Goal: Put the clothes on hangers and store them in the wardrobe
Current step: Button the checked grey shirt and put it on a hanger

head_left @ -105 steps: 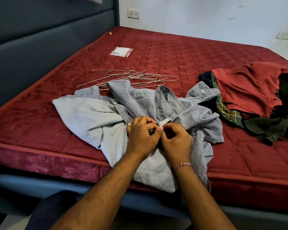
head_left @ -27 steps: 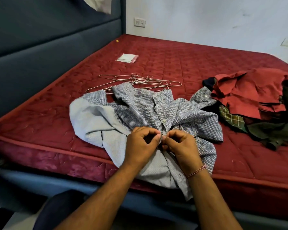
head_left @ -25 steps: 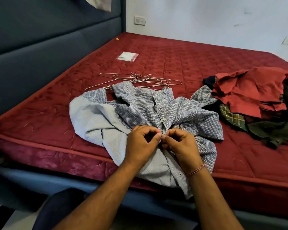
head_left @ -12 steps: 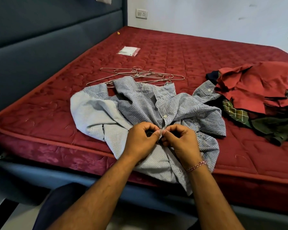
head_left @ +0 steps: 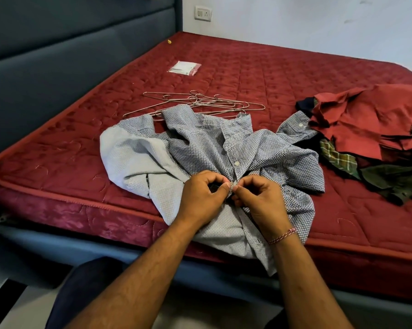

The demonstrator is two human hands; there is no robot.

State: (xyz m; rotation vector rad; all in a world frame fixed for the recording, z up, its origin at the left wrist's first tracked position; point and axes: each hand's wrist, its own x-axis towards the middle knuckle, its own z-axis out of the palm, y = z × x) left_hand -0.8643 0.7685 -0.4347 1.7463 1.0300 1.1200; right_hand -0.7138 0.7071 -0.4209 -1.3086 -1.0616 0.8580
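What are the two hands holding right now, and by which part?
Both the left hand and right hand pinch the blue patterned shirt at its front button placket.

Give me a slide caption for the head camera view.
Both hands, left and right, pinch a blue checked shirt's placket beside wire hangers.

I'm looking down at a red quilted mattress (head_left: 259, 67) on a blue-grey bed frame (head_left: 57, 248). A blue checked shirt (head_left: 200, 143) lies crumpled near the front edge, its hem hanging over the side. Just behind its collar there's a loose bunch of wire hangers (head_left: 200, 103), partly tucked under the fabric. Further back, a small clear packet (head_left: 184, 68) lies alone, and a tiny yellow speck (head_left: 169, 41) by the headboard. On my right, a heap of clothes (head_left: 371, 138), red on top, plaid and dark green below, touches the shirt's sleeve.
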